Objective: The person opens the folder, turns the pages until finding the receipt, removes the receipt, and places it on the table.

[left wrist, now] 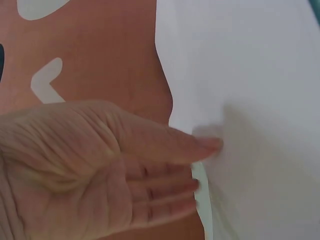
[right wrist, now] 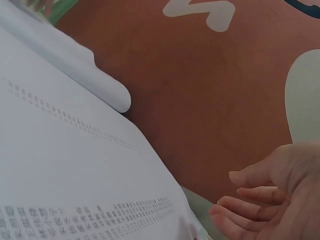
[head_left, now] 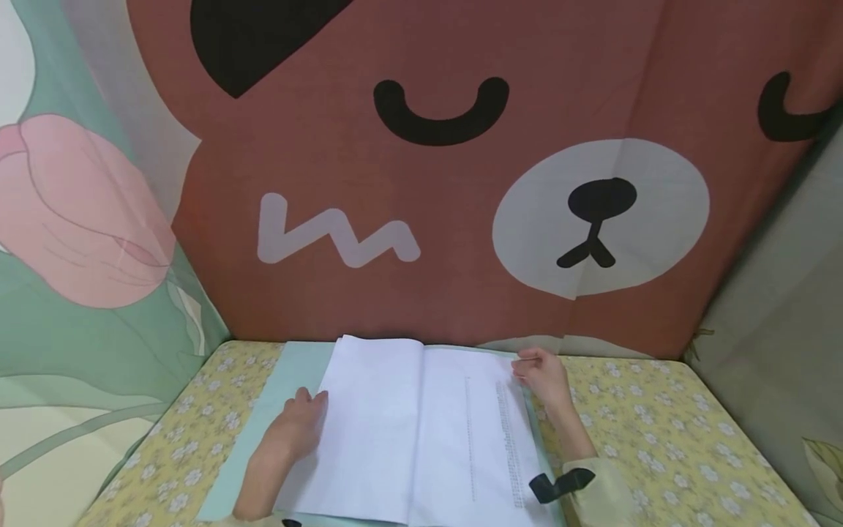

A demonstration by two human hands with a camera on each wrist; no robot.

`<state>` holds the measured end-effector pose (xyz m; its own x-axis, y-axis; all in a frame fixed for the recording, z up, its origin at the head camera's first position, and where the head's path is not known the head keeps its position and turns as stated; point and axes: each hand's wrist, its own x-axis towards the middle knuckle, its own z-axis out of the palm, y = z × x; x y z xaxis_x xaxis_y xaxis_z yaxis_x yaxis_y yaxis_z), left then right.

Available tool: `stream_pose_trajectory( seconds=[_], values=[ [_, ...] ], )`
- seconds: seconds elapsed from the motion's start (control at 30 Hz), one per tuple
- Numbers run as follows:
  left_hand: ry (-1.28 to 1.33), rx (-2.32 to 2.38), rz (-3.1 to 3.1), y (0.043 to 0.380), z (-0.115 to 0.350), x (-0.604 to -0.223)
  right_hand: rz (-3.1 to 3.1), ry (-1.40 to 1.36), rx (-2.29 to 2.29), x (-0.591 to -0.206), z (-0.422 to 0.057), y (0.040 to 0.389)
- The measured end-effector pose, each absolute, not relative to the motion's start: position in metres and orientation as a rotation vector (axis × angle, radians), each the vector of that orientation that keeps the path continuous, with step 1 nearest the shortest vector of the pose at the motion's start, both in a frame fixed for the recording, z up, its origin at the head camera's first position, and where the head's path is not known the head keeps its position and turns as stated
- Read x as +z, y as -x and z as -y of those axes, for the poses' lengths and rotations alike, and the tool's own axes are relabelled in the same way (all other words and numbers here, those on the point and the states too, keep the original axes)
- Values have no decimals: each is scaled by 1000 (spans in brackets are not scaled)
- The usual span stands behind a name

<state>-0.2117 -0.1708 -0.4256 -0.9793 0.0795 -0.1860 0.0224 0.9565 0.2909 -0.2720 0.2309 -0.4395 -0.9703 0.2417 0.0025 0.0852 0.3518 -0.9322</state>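
Note:
An open book (head_left: 375,424) with white pages and a pale mint-green cover (head_left: 246,439) lies spread on the table. Its left page looks blank, while small columns of print run along the right page (right wrist: 75,165). My left hand (head_left: 299,424) rests at the left page's outer edge. In the left wrist view the thumb of the left hand (left wrist: 100,170) touches the page, the other fingers extended near its edge. Beside the right page's upper corner is my right hand (head_left: 543,377). The right wrist view shows the right hand (right wrist: 270,195) with loosely bent fingers and nothing between them.
A yellow floral cloth (head_left: 658,432) covers the table. Behind it hangs a brown curtain (head_left: 454,285) with a cartoon bear face, and a green curtain (head_left: 79,344) with a pink flower closes in the left side. Grey fabric (head_left: 770,329) stands at the right.

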Motion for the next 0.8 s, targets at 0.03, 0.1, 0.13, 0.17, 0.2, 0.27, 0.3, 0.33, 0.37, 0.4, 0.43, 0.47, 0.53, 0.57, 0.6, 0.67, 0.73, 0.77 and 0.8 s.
stream_pose_trajectory(
  seconds=[0.03, 0.1, 0.13, 0.17, 0.2, 0.27, 0.3, 0.33, 0.37, 0.4, 0.43, 0.47, 0.53, 0.57, 0.6, 0.67, 0.73, 0.77, 0.8],
  values=[
    [-129, 431, -2924, 212, 171, -425, 2470, 281, 1672, -441, -232, 273],
    [-222, 456, -2920, 213, 172, -423, 2488, 253, 1629, -443, -233, 274],
    [-273, 485, -2909, 213, 172, -422, 2499, 240, 1604, -443, -234, 275],
    [-298, 517, -2884, 213, 171, -422, 2506, 222, 1583, -444, -235, 276],
    [-311, 551, -2854, 212, 170, -422, 2512, 203, 1563, -444, -236, 276],
    [-328, 601, -2789, 212, 168, -423, 2531, 173, 1508, -445, -237, 277],
    [-316, 623, -2757, 212, 167, -425, 2539, 158, 1487, -445, -237, 277],
    [-292, 642, -2722, 213, 166, -428, 2549, 142, 1460, -446, -238, 276],
    [-258, 644, -2690, 213, 165, -432, 2558, 123, 1440, -447, -238, 276],
    [-231, 648, -2661, 213, 163, -436, 2570, 104, 1423, -447, -239, 274],
    [-192, 656, -2633, 213, 162, -439, 2585, 88, 1405, -449, -239, 273],
    [-169, 655, -2615, 213, 161, -443, 2598, 73, 1392, -450, -239, 272],
    [-155, 647, -2592, 215, 160, -450, 2613, 50, 1380, -452, -239, 271],
    [-168, 630, -2590, 215, 160, -453, 2615, 36, 1374, -452, -239, 271],
    [-183, 632, -2592, 216, 160, -455, 2618, 33, 1368, -452, -239, 271],
    [-222, 618, -2605, 217, 158, -456, 2612, 28, 1359, -452, -239, 272],
    [-256, 622, -2622, 216, 156, -455, 2608, 19, 1351, -451, -239, 273],
    [-264, 619, -2628, 215, 155, -453, 2606, 22, 1349, -451, -239, 273],
    [-265, 617, -2636, 214, 153, -450, 2607, 26, 1348, -451, -238, 274]
  ],
)
